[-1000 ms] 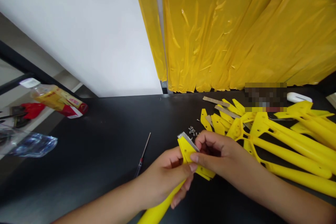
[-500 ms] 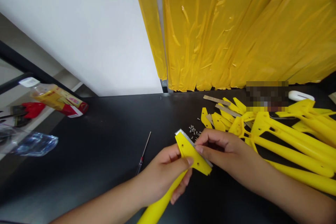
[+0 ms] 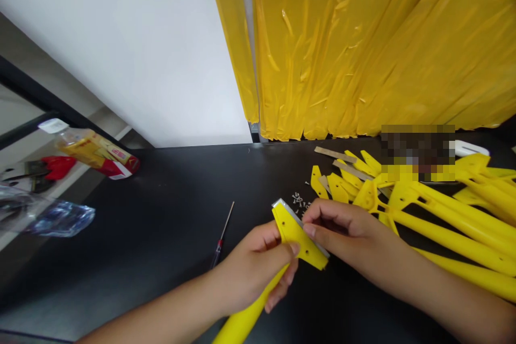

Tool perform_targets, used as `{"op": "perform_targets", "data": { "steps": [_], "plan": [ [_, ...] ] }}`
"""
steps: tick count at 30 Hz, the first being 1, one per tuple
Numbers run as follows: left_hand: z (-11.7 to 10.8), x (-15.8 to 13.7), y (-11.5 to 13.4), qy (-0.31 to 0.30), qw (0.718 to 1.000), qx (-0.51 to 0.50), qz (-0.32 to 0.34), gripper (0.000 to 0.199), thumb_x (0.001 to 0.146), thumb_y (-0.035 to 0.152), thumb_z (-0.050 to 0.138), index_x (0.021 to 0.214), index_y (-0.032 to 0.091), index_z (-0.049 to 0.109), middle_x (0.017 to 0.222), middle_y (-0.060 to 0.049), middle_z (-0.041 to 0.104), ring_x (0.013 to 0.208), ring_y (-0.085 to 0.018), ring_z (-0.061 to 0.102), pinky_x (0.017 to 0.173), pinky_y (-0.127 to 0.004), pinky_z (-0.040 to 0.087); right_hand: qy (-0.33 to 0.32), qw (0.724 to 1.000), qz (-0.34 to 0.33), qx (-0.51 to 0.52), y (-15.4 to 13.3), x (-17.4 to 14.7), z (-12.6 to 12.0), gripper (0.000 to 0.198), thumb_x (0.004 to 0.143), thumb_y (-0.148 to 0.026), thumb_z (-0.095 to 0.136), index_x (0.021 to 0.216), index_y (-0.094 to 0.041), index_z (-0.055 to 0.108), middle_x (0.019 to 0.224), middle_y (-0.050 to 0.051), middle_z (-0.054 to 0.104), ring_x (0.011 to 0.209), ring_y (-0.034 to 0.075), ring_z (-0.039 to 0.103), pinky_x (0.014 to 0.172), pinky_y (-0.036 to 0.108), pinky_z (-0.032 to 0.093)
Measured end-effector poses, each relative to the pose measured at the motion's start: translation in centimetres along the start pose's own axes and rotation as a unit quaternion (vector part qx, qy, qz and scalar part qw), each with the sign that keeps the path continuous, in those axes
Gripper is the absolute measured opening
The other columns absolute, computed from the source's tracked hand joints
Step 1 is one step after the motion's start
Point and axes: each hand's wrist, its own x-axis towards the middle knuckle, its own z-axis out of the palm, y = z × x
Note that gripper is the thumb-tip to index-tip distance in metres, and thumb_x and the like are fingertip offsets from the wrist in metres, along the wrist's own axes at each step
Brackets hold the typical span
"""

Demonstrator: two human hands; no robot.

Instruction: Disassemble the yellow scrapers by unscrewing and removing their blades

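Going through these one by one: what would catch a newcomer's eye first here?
Probably the crinkled yellow sheet across the upper right. Next, the yellow tool at lower centre, held in the left hand, with the right hand at its metal strip. Yellow parts crowd the right.

The left hand (image 3: pixel 260 266) wraps the neck of a yellow scraper-like tool (image 3: pixel 294 237); the right hand's (image 3: pixel 338 228) thumb and finger meet at its metal strip (image 3: pixel 287 212), though pinching is hard to confirm. Small screws (image 3: pixel 297 199), a screwdriver (image 3: pixel 219 246) and heaped yellow parts (image 3: pixel 459 214) lie on the black bench (image 3: pixel 169 215).
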Motion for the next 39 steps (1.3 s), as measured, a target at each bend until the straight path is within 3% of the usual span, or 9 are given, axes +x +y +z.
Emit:
{"op": "perform_targets", "data": {
  "steps": [14, 27, 39],
  "plan": [
    [0.0, 0.0, -0.8, 0.007, 1.000, 0.006, -0.007, 0.044, 0.101, 0.063, 0.068, 0.095, 0.021, 0.057, 0.065, 0.006, 0.060, 0.036, -0.005, 0.047, 0.034, -0.014, 0.036, -0.007, 1.000, 0.012, -0.003, 0.1, 0.2, 0.2, 0.027, 0.101, -0.048, 0.067, 0.088, -0.025, 0.067, 0.079, -0.003, 0.064, 0.075, 0.015, 0.056, 0.068, 0.028, 0.043],
    [0.1, 0.1, -0.3, 0.009, 1.000, 0.004, -0.015, 0.036, 0.102, 0.053, 0.067, 0.092, 0.020, 0.059, 0.064, 0.006, 0.060, 0.035, -0.005, 0.046, 0.034, -0.014, 0.036, -0.013, 0.998, 0.010, -0.068, -0.5, -0.1, -0.8, 0.026, 0.104, -0.043, 0.064, 0.086, -0.025, 0.070, 0.077, -0.003, 0.060, 0.075, 0.015, 0.052, 0.067, 0.030, 0.038],
    [0.0, 0.1, -0.6, 0.010, 1.000, 0.002, -0.007, 0.035, 0.104, 0.053, 0.066, 0.093, 0.020, 0.059, 0.064, 0.006, 0.059, 0.035, -0.005, 0.045, 0.034, -0.015, 0.035, -0.013, 0.998, 0.013, -0.067, -0.3, 0.0, -0.7, 0.026, 0.103, -0.044, 0.063, 0.088, -0.025, 0.071, 0.078, -0.003, 0.062, 0.076, 0.016, 0.052, 0.068, 0.030, 0.039]
  ]
}}
